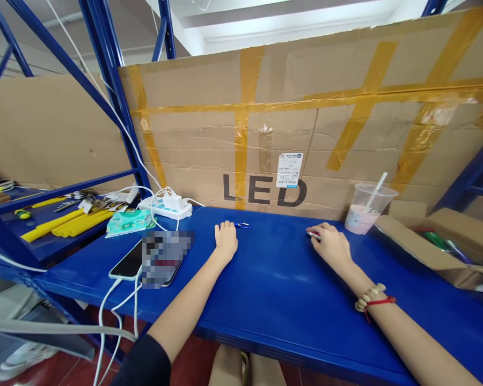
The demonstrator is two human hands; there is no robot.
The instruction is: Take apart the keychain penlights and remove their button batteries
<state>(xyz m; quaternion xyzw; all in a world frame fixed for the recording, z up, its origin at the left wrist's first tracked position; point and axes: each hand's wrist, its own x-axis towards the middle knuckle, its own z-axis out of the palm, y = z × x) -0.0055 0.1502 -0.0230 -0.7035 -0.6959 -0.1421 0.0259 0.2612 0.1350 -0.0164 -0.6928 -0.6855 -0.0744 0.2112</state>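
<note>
Pinch looks light in your R hand (330,245), thumb & fingers round a dark pen (314,235), most of it hidden; head view has your L hand (226,238) palm down, fingers out & nearly together, nothing visibly pinched; blue pen (242,225) lies just beside its fingertips on the blue tabletop (273,279); both pens prob. light, stiff, a bit slick, apt to roll; best hold is mid-barrel, w/ thumb opp. index; plastic cup (361,217) near your R hand looks thin, easily tipped.
</note>
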